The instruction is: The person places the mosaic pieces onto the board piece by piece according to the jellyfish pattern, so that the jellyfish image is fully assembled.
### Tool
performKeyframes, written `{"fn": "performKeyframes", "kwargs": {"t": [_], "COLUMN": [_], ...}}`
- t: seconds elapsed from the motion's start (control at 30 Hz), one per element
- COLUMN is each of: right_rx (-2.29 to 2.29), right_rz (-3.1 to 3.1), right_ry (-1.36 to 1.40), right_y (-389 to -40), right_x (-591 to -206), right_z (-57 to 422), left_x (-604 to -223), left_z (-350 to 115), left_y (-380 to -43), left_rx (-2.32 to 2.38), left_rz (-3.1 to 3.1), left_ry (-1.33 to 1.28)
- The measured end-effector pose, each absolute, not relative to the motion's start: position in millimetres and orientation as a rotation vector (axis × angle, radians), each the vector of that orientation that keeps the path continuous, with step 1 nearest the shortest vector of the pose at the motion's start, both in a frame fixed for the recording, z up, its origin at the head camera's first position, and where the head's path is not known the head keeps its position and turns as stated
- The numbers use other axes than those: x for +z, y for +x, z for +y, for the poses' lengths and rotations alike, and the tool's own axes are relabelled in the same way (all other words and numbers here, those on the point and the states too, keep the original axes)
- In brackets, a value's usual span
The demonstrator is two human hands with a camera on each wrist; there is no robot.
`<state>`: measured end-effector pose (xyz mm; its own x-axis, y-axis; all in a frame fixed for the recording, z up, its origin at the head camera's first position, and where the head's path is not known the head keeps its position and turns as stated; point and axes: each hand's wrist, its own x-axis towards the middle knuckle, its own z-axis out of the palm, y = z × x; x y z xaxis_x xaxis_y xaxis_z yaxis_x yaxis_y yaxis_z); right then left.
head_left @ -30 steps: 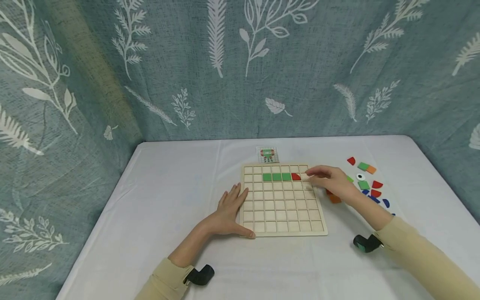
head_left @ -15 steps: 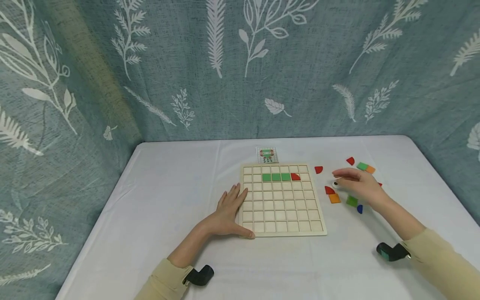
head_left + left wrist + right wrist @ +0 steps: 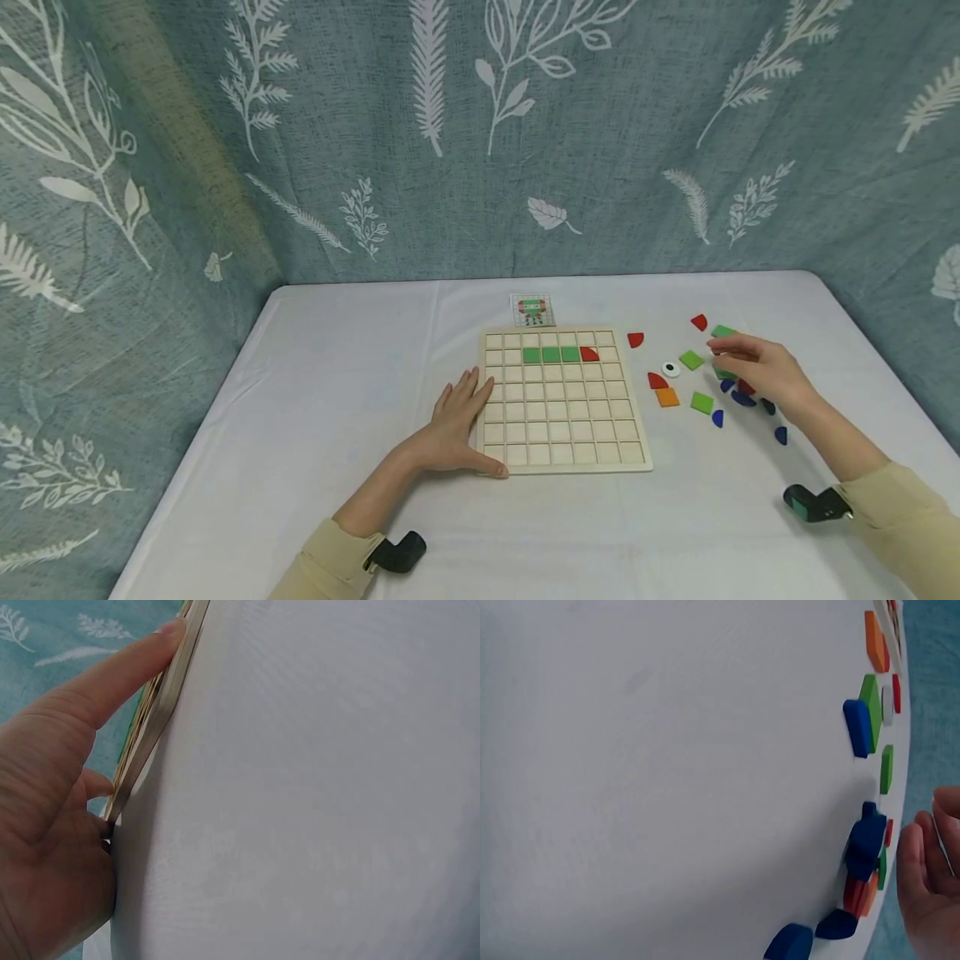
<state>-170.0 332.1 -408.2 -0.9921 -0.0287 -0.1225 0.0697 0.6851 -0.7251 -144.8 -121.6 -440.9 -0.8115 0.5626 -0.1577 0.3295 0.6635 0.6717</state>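
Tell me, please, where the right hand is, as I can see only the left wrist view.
Observer: The right hand is at the loose pieces, on the person's right of the board.
Operator: Thank you; could you say which pieces lie on the board?
Observer: Three green squares and a red quarter-round piece, side by side in one row.
Operator: And does anything lie beyond its far edge?
Observer: Yes, a small picture card.
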Motion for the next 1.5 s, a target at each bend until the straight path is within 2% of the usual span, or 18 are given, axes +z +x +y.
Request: {"fn": "performKeyframes", "kwargs": {"t": [0.43, 1.5], "right_rx": [-0.975, -0.938], "right_rz": [2.890, 2.939], "right_ry": [0.111, -0.148], "right_y": [-170, -169], "right_x": [-417, -425], "right_z": [344, 333], "left_x": [-442, -441], "left_z": [-122, -121], "left_y": [-146, -143], "left_rx": [0.927, 0.947], "left_rz": [2.521, 2.525], "left_ry": [0.704, 0.706]}}
